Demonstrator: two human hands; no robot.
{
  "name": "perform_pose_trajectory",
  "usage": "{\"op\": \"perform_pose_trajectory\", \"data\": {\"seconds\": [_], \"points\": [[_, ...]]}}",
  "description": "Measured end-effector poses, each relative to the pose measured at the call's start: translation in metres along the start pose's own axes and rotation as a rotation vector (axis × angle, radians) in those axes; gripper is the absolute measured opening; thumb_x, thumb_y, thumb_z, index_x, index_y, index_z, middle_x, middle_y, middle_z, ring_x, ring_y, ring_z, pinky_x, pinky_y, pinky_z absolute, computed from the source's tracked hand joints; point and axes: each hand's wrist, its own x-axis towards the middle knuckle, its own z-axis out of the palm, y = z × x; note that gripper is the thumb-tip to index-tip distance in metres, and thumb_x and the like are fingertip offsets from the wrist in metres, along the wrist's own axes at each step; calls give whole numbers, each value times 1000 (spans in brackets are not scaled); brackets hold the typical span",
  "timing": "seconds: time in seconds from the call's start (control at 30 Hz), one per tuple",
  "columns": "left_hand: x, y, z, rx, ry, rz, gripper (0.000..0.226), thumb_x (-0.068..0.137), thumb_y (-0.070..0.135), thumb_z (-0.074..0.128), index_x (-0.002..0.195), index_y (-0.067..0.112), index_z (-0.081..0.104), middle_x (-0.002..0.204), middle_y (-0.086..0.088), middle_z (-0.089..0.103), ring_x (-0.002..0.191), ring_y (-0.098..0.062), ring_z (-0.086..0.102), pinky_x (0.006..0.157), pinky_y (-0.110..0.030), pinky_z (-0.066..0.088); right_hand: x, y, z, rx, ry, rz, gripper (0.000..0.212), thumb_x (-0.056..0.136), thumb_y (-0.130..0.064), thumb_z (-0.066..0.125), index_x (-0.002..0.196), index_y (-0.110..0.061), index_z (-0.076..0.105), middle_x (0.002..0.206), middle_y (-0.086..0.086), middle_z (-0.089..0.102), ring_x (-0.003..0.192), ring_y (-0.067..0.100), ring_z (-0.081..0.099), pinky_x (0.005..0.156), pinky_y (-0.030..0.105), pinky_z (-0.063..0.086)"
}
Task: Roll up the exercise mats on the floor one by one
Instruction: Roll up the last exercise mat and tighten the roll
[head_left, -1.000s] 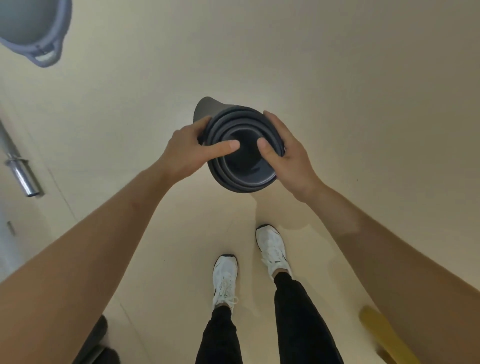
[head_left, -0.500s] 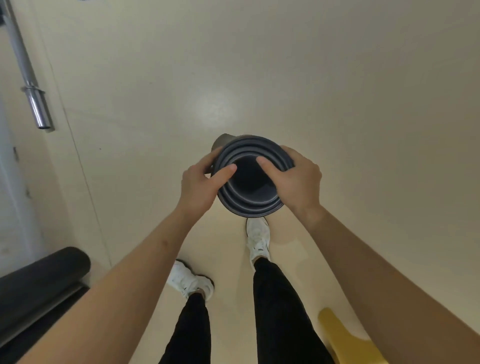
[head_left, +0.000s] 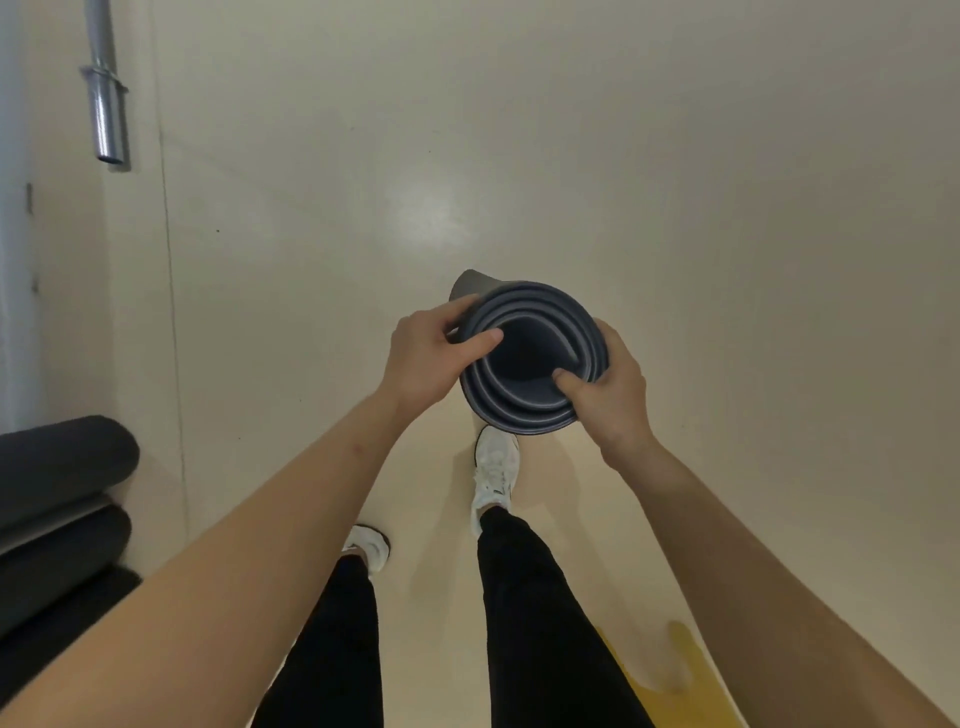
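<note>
A dark blue-grey rolled exercise mat (head_left: 524, 400) stands on end in front of me, its spiral top facing the camera. My left hand (head_left: 426, 358) grips the roll's left rim, thumb laid over the top edge. On the right rim, my right hand (head_left: 608, 395) grips the roll with its thumb hooked over the inner layers. The lower part of the roll is hidden behind its top and my hands.
Dark rolled mats (head_left: 57, 467) lie stacked at the lower left by the wall. A metal barbell end (head_left: 106, 114) sits on the floor at the upper left. A yellow mat (head_left: 670, 691) lies behind my right leg. My white shoes (head_left: 496, 467) stand on the beige floor.
I have walked and turned left with the roll; the stacked dark mats and barbell came further into view. My right thumb slid down the rim to the roll's lower right.
</note>
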Motion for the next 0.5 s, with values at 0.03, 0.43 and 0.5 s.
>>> {"op": "perform_pose_trajectory", "data": {"seconds": [0.03, 0.43, 0.5], "points": [[-8, -8, -4, -15, 3, -4, 51, 82, 43, 78, 131, 30, 70, 113, 15, 76, 111, -6, 70, 103, -41, 55, -7, 1, 5, -4, -11, -4, 64, 84, -4, 74, 139, -31, 53, 112, -21, 66, 104, 2, 66, 99, 41, 57], [-149, -118, -104, -434, 272, -169, 45, 92, 16, 77, 135, 19, 68, 116, 9, 77, 109, -9, 72, 100, -34, 57, -103, -44, 133, -249, -287, -97, 75, 80, 4, 65, 147, -28, 51, 129, -12, 64, 117, 4, 61, 101, 34, 56], [-183, -127, -132, -486, 323, -196, 41, 92, 14, 76, 131, 24, 70, 115, 11, 77, 109, -7, 72, 99, -28, 57, -129, -61, 162, -286, -343, -104, 75, 79, 6, 64, 145, -29, 52, 125, -14, 65, 114, 2, 62, 98, 31, 56]]}}
